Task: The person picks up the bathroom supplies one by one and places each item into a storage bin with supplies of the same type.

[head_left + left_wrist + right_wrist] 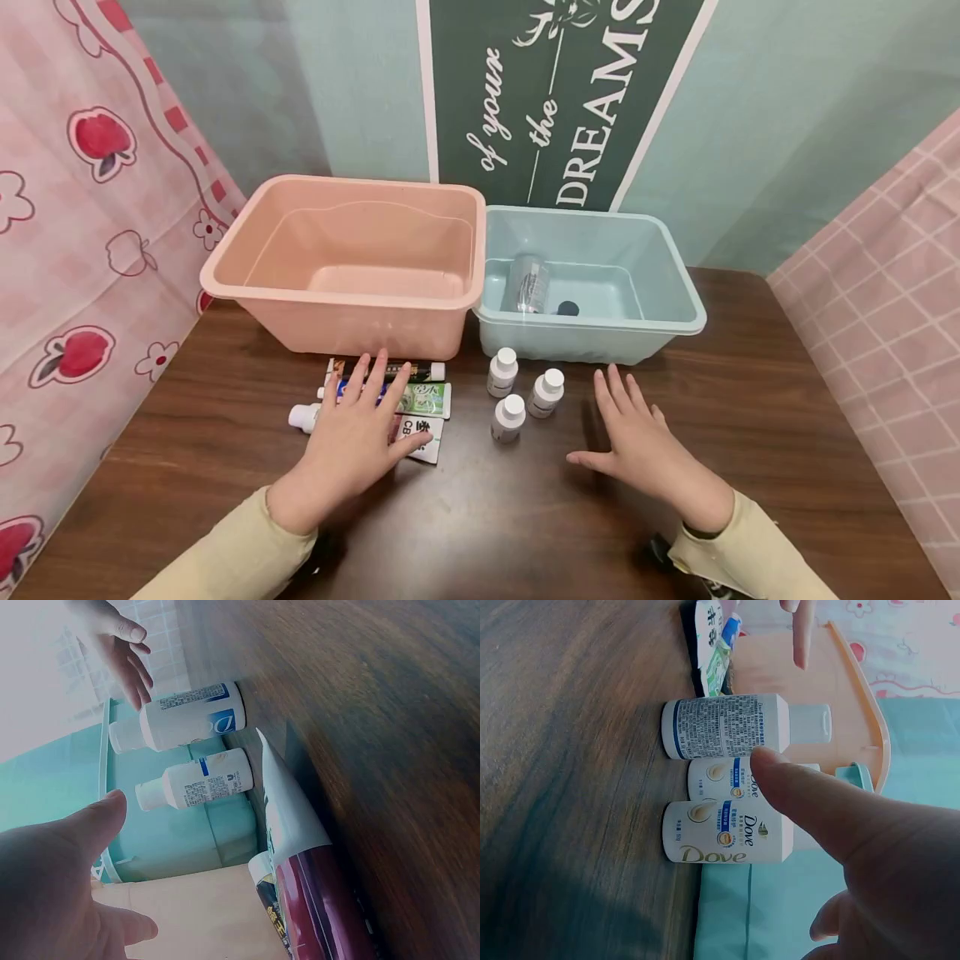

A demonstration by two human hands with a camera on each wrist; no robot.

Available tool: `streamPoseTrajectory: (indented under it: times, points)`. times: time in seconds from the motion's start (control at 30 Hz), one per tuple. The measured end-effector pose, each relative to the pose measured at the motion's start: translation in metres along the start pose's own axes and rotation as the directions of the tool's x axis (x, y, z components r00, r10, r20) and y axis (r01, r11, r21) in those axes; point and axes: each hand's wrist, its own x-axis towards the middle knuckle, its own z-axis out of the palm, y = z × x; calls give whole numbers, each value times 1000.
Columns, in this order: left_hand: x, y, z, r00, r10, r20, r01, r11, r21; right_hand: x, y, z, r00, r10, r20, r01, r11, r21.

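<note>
My left hand (354, 433) is spread above several toothpaste tubes lying on the table, among them a green-and-white tube (425, 400) and a black one (427, 372). Fingers straight, it holds nothing. To the right, my right hand (637, 437) is spread in the same way beside three small white bottles. These are a back bottle (502, 372), a right bottle (546, 393) and a front bottle (508, 418), all upright and capped. Dove lettering shows on a bottle (724, 832) in the right wrist view. Whether the left hand touches the tubes cannot be told.
A pink bin (360, 321) stands behind the tubes. Touching its right side is a light blue bin (577, 337), with a clear bottle (529, 283) and a small dark round thing (567, 308) inside. Cloth hangs at the back and both sides of the brown table (465, 533).
</note>
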Motion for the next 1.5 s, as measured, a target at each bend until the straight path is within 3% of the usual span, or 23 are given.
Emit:
streamPoseTrajectory:
  times: [0.3, 0.6, 0.83, 1.13, 1.33, 1.5]
  points:
    - [-1, -3, -3, 1000, -20, 1, 20, 1000, 3, -3, 3, 0, 999, -25, -45, 26, 999, 25]
    - [-3, -7, -12, 999, -47, 8, 47, 998, -29, -1, 6, -1, 987, -107, -117, 116, 990, 75]
    - [-5, -14, -21, 997, -53, -63, 49, 996, -68, 1, 5, -1, 988, -109, -113, 123, 984, 125]
    - [-9, -13, -33, 988, -13, -157, 5, 999, -52, 0, 5, 3, 990, -92, -103, 108, 981, 162]
    - [-12, -15, -37, 971, -12, -240, 1, 999, -44, -2, 3, 8, 988, -98, -121, 120, 975, 189]
    - [-10, -19, -35, 942, -6, -336, -10, 999, -44, -4, 2, 13, 978, -126, -166, 159, 966, 203]
